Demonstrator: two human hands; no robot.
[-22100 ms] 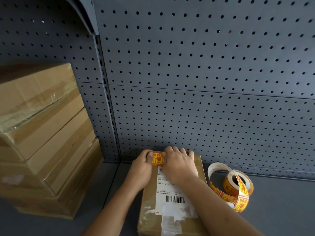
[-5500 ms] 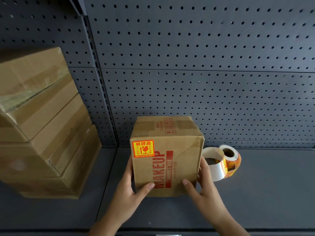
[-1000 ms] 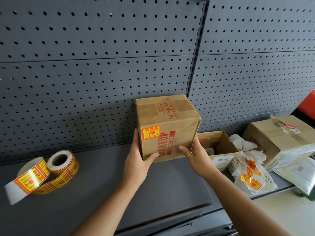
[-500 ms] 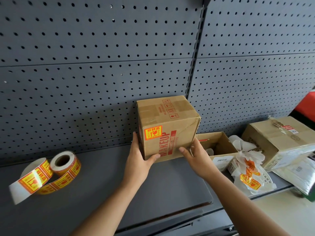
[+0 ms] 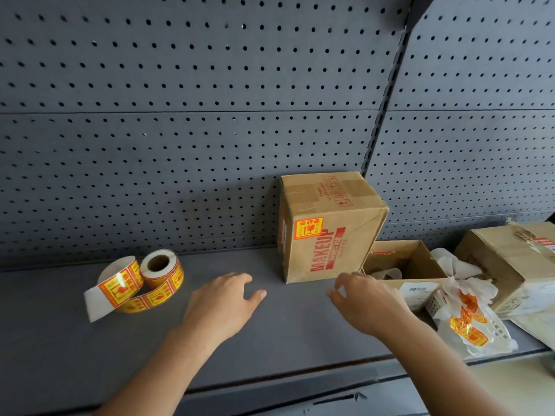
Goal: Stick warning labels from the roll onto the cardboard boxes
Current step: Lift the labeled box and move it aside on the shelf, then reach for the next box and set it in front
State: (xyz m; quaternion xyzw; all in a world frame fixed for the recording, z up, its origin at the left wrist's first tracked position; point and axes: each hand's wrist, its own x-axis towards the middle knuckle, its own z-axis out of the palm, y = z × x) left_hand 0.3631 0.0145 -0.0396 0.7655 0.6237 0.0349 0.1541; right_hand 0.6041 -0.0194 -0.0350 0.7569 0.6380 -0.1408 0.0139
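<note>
The MAKEUP box (image 5: pixel 327 232) is set upright on the shelf (image 5: pixel 270 334), its warning label (image 5: pixel 308 228) faced outward, probably because this one is finished. Left of the box, the label roll (image 5: pixel 160 270) is kept within reach, a strip uncurled. The left hand (image 5: pixel 222 304) and right hand (image 5: pixel 363 298) are held just before the box, fingers loosely spread, nothing gripped. Half a second earlier the box was clasped between them; now it is released.

brown cardboard box printed MAKEUP (image 5: pixel 327 229): upright against pegboard, yellow-red warning label (image 5: pixel 308 228) on front | yellow-red label roll (image 5: pixel 160 267): left, strip unwound
</note>
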